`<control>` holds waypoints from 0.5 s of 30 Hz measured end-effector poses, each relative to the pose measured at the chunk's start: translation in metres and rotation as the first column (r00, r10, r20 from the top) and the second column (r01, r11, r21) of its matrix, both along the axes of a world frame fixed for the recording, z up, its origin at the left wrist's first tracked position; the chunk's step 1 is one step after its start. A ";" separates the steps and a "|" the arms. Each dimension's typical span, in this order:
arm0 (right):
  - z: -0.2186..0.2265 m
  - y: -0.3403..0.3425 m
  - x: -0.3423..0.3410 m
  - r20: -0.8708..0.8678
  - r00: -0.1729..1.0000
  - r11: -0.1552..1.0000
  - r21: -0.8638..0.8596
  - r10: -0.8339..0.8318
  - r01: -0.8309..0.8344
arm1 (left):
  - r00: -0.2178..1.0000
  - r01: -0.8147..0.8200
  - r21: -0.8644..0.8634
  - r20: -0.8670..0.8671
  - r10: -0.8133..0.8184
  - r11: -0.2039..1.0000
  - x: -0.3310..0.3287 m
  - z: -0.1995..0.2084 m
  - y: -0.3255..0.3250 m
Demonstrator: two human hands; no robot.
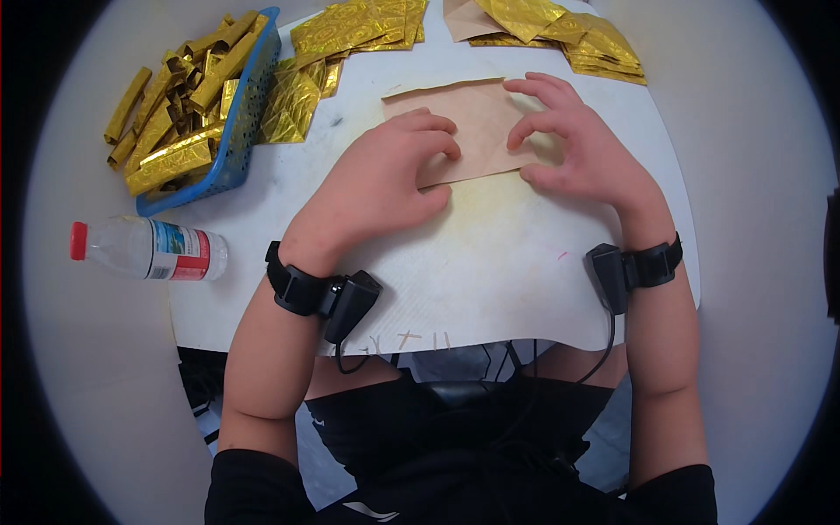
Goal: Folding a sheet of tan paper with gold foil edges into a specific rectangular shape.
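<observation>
A tan sheet of paper (486, 122) lies brown side up on the white tabletop in front of me. Along its far edge runs a narrow strip that looks folded or curled up. My left hand (376, 175) is over the sheet's left end, fingers bent and thumb apart, with nothing gripped. At the right end, my right hand (582, 144) has its fingers spread. Its fingertips reach the sheet's far right corner, and its thumb is by the near right corner. Whether the fingertips press on the paper is hard to see.
A blue plastic basket (236, 144) full of rolled gold paper pieces (179, 109) stands at the far left. Flat gold sheets (359, 26) lie at the back, with another stack (604, 48) at the back right. A red-capped clear bottle (149, 249) lies at the left.
</observation>
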State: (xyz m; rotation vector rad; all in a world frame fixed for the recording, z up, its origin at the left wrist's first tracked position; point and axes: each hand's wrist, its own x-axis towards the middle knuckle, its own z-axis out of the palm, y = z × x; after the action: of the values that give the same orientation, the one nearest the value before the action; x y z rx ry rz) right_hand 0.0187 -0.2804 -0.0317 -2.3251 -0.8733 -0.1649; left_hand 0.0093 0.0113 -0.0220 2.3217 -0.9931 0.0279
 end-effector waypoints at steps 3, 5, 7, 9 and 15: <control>0.002 0.004 -0.003 -0.006 1.000 1.000 0.015 -0.007 0.007 | 1.000 0.013 -0.018 0.010 -0.013 1.000 0.002 -0.004 0.000; 0.000 0.005 0.000 0.006 1.000 1.000 0.019 -0.009 0.009 | 1.000 0.016 -0.029 0.020 -0.015 0.999 0.003 -0.005 -0.001; -0.001 0.006 0.001 0.017 1.000 1.000 0.023 -0.011 0.011 | 1.000 0.003 -0.033 0.026 -0.002 0.999 0.004 -0.005 -0.001; 0.002 0.006 -0.001 -0.023 1.000 1.000 0.020 -0.021 0.021 | 1.000 0.003 -0.028 0.022 -0.002 1.000 0.004 -0.005 -0.002; 0.002 0.009 0.001 -0.060 0.997 0.999 0.009 -0.040 0.040 | 1.000 -0.022 -0.027 0.006 0.022 0.999 0.003 -0.003 -0.003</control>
State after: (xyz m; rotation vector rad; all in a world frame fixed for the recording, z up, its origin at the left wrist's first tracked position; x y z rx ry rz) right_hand 0.0193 -0.2718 -0.0297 -2.3264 -0.7950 -0.1153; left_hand 0.0120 0.0081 -0.0246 2.3089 -0.9647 0.0577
